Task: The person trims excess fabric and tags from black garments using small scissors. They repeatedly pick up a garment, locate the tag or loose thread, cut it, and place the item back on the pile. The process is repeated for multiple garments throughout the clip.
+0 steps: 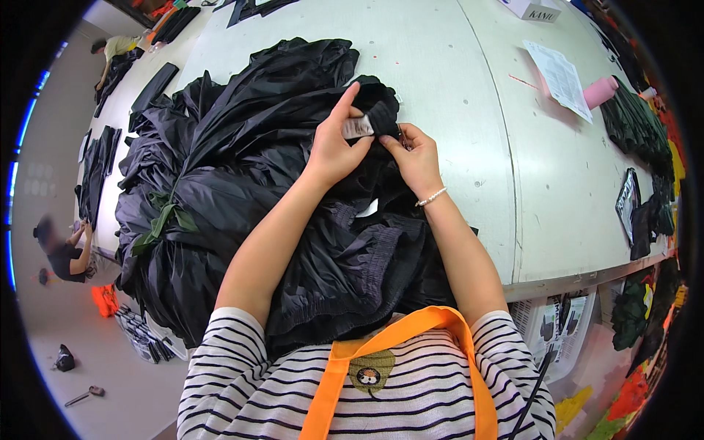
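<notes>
Label (358, 127) print too small; right hand (419, 158) fingertips buried in black garment (242, 169).

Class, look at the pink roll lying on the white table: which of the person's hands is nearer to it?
Right. The right hand pinches the black shiny garment on the side toward the pink roll; the left hand, holding a small white label, sits farther away.

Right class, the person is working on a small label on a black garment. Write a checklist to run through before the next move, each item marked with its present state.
1. Left hand pinches the small grey label: ok.
2. Right hand grips the black garment beside the label: ok.
3. Label faces up, unfolded: ok.
4. Tool in the right hand's fingers: cannot tell.
5. Garment lies supported on the white table: ok.
6. Label still sewn on: cannot tell.
</notes>
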`<action>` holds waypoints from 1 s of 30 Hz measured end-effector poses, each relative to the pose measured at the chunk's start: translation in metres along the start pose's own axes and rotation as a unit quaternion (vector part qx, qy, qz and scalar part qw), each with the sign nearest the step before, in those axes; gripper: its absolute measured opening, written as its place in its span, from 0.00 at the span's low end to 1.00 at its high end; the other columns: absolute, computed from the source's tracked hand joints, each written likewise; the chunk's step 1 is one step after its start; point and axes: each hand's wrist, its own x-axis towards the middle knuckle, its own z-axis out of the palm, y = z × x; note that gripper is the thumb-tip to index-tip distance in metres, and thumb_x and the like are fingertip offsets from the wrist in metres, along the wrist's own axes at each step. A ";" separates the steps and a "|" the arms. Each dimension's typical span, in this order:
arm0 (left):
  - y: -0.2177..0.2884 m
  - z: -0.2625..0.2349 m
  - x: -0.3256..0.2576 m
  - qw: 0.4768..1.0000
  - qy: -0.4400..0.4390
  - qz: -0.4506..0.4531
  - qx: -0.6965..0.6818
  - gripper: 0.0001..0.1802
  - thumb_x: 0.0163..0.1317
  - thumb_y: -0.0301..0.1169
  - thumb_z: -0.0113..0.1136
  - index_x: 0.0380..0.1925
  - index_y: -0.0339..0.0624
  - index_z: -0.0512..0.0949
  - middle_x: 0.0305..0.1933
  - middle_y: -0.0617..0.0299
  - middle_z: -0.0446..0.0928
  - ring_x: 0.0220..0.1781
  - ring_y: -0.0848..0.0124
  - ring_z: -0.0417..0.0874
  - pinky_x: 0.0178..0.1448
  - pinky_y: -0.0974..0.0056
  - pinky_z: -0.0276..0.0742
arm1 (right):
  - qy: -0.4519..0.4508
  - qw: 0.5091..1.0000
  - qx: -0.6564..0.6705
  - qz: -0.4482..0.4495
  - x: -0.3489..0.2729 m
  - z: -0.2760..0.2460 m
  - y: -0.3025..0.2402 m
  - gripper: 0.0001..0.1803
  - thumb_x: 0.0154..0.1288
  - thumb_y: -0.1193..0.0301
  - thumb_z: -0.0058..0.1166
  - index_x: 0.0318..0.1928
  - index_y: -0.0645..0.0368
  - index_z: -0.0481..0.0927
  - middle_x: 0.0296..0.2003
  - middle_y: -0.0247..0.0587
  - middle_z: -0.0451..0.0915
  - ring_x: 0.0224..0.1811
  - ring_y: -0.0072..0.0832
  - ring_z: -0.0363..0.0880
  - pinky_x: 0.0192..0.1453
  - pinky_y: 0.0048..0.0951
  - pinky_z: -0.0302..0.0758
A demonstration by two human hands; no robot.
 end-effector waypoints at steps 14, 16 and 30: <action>0.040 0.000 -0.007 0.856 -0.033 0.319 0.406 0.14 0.43 0.37 0.68 0.30 0.49 0.78 0.30 0.62 0.73 0.39 0.64 0.77 0.44 0.61 0.71 | 0.124 0.990 -0.059 -0.037 0.009 -0.010 0.007 0.08 0.56 0.81 0.51 0.36 0.64 0.80 0.24 0.30 0.77 0.20 0.13 0.65 0.26 0.17 0.65; 0.037 0.004 -0.006 0.839 -0.054 0.361 0.404 0.10 0.44 0.37 0.67 0.22 0.48 0.76 0.29 0.61 0.73 0.42 0.66 0.75 0.47 0.62 0.67 | 0.118 0.992 -0.032 -0.016 0.011 -0.012 0.010 0.07 0.57 0.81 0.51 0.36 0.64 0.80 0.24 0.31 0.77 0.19 0.14 0.66 0.25 0.17 0.65; 0.016 0.016 -0.016 0.827 -0.092 0.283 0.477 0.11 0.51 0.39 0.64 0.21 0.48 0.75 0.23 0.68 0.69 0.28 0.71 0.72 0.30 0.67 0.68 | -0.014 0.986 0.029 0.166 0.005 -0.024 -0.047 0.17 0.55 0.73 0.60 0.46 0.60 0.75 0.23 0.28 0.76 0.17 0.11 0.62 0.20 0.16 0.57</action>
